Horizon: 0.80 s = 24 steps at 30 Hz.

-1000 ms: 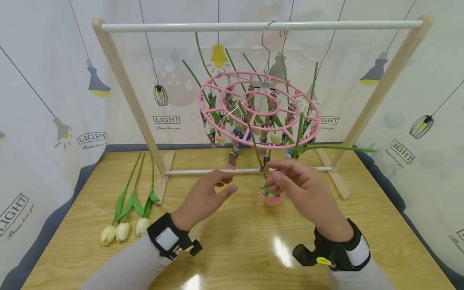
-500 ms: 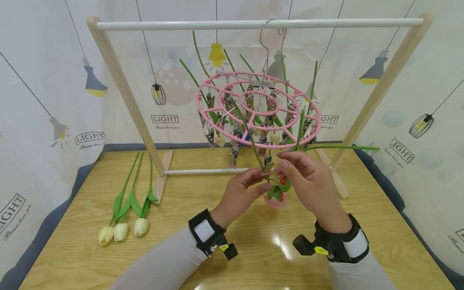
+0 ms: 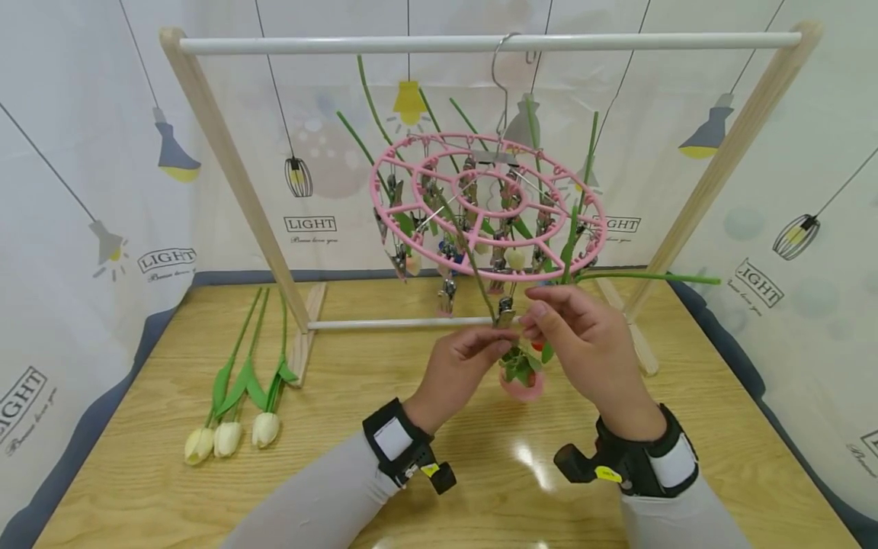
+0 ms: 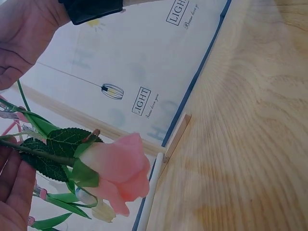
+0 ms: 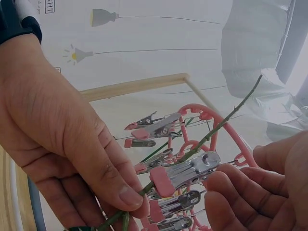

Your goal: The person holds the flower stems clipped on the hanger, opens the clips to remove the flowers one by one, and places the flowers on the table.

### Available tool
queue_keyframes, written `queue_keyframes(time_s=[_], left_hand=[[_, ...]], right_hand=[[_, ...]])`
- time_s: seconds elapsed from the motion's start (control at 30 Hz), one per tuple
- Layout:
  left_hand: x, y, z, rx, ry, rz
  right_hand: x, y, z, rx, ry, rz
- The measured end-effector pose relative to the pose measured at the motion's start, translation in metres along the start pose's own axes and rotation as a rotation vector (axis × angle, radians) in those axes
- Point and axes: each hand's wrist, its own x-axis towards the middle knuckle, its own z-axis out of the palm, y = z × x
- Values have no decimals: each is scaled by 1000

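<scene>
Wood bench (image 3: 329, 415) lies below both hands. Left hand (image 3: 454, 374) pinches the stem (image 5: 215, 130) of a pink rose (image 4: 118, 168), bloom hanging below; right hand (image 3: 593, 354) loosely curled, empty, beside the clip (image 5: 185, 174). Shallow clip bite could let the rose slip out once released.

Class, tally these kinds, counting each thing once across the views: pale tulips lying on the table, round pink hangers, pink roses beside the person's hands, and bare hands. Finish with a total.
Pale tulips: 3
Round pink hanger: 1
Pink rose: 1
Bare hands (left hand, right hand): 2
Total: 7
</scene>
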Motion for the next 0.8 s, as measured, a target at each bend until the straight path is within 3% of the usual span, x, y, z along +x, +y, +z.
queue_keyframes(time_s=[0.17, 0.47, 0.67, 0.8], left_hand=[[-2, 0, -2, 2, 1, 2], [-5, 3, -3, 48, 5, 11], [-6, 1, -4, 39, 13, 52], [-7, -13, -4, 47, 24, 75]], right_hand=[[-1, -2, 1, -15, 0, -16], [-2, 1, 11, -176, 21, -95], [-3, 3, 21, -131, -32, 32], [-2, 7, 27, -40, -23, 112]])
